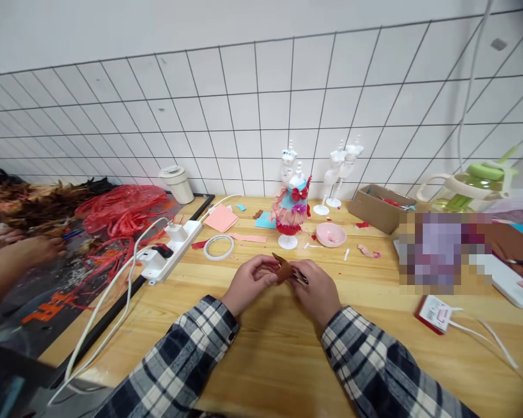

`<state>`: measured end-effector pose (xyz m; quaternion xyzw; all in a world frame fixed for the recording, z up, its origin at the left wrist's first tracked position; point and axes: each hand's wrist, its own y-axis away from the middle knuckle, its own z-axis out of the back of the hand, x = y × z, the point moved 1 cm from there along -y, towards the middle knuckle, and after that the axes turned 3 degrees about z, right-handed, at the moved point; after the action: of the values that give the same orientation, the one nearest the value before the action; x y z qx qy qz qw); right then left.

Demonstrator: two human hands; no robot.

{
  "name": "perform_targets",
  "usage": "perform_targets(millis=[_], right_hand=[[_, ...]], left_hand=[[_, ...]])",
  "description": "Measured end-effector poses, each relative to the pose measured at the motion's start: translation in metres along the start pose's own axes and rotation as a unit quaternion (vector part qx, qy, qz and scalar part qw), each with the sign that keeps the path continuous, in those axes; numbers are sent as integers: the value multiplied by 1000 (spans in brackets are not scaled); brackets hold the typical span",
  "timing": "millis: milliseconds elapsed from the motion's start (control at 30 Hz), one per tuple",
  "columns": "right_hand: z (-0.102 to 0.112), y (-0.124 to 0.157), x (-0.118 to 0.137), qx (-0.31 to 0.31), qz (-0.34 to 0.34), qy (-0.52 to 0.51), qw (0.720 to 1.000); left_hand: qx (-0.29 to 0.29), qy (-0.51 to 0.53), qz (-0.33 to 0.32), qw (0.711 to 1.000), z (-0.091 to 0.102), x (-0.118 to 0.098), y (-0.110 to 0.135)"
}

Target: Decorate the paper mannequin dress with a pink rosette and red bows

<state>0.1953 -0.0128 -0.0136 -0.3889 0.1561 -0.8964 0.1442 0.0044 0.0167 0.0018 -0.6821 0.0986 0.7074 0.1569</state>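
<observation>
My left hand (247,283) and my right hand (317,291) meet over the middle of the wooden table (261,354). Between their fingertips they pinch a small brown piece (283,269), thin and leaf-shaped. A dark thin object shows at my right fingers, too small to name. Just beyond the hands stands a small white mannequin in a pink, blue and red dress (291,204). A roll of tape (218,247) lies to the left of it, and a pink bowl (331,234) to its right.
A white power strip (171,249) with cables lies at left. Red strips (122,212) and dark feathers (30,197) cover the neighbouring mat, where another person's hands (21,249) work. Bare white mannequins (342,168), a cardboard box (377,208), a red-and-white pack (434,314) and a green kettle (470,183) stand at right.
</observation>
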Motion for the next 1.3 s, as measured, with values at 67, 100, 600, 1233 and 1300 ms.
perform_targets(millis=[67,100,600,1233,1300], right_hand=[[-2,2,2,-15,-21,-17,1000],[-2,3,3,-26,-40,-27,998],[-4,1,-3,-87,-70,-69,991],[-4,4,3,-55,-61,-121,989],[-5,4,1,-89,-100,-176,975]], left_hand=[[-20,-23,15,999,-2,-1,3],[-31,-27,20,999,-3,-2,4],[78,136,117,981,10,15,-17],[-36,-331,-222,917,12,-9,2],[-124,-294,-216,923,14,-9,2]])
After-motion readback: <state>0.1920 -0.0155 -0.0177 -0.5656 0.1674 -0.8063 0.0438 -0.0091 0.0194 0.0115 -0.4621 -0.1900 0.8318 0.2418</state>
